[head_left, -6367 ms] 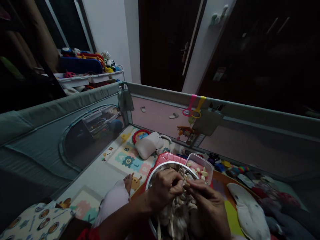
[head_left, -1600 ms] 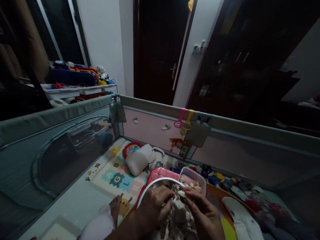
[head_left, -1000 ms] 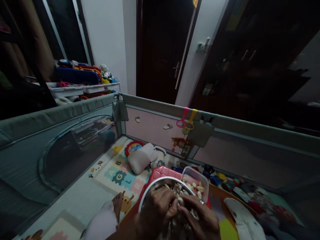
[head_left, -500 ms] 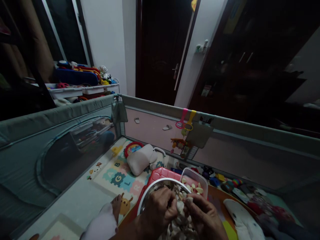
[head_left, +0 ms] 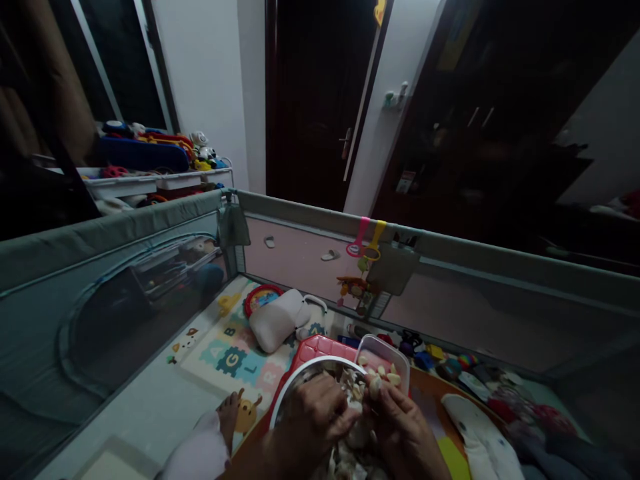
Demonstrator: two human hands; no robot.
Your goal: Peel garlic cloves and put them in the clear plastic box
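Fingers: on our right hand (head_left: 409, 427), thumb and fingertips grasp a pale garlic clove (head_left: 375, 385); on our left hand (head_left: 320, 407) they are curled in, and we cannot tell whether they grip the white scrap (head_left: 355, 405) at their tips.
Clove: it sits up at the far right side of the steel bowl (head_left: 320, 361), near the clear box (head_left: 406, 363); how much skin is left on it is too small for us to tell.
Grip: we judge a light pinch by the sides best, leaving the loose edge of any skin free for our other thumb; a damp clove could slip if squeezed.
Peeling: this looks to be our step, and a thumbnail started at the root end should lift skin in larger pieces without gouging the flesh.
Bowl: loose papery skins (head_left: 345, 460) lie in it below our hands, so working well inside its rim would catch the flakes.
Box: pale cloves (head_left: 394, 379) lie in it just beyond the bowl; we should check for clinging scraps before adding to them.
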